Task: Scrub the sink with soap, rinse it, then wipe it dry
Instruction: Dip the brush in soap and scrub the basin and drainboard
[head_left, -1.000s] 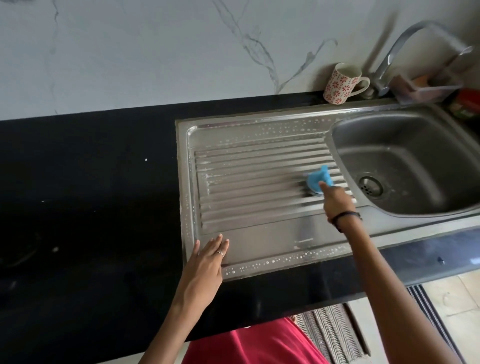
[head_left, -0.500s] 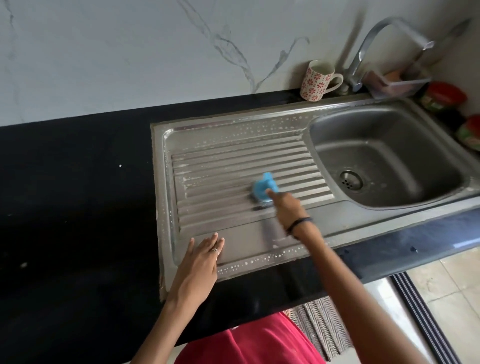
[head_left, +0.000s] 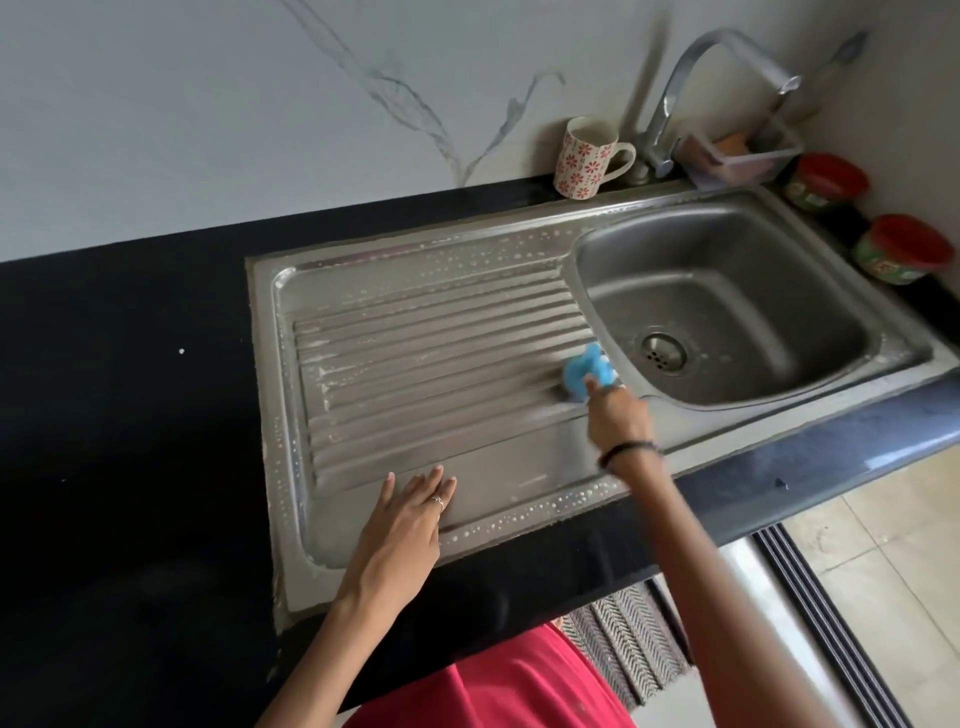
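Observation:
A steel sink (head_left: 519, 470) with a ribbed drainboard on the left and a basin (head_left: 737, 291) with a drain on the right is set in a black counter. White soap streaks and foam dots lie on the ribs and rim. My right hand (head_left: 615, 410) grips a blue scrubber (head_left: 587, 371) and presses it on the right end of the ribs, beside the basin's edge. My left hand (head_left: 402, 525) rests flat with straight fingers on the drainboard's front flat strip.
A flowered mug (head_left: 587, 158) stands behind the sink next to the tap (head_left: 722, 78). A clear box (head_left: 737, 156) sits at the back right. Two red-lidded jars (head_left: 904, 249) stand on the far right. The black counter (head_left: 119, 415) stretches left.
My right hand has slid the blue scrubber back to the right along the ribs, from the middle of the drainboard to the basin's edge. The left hand has stayed put.

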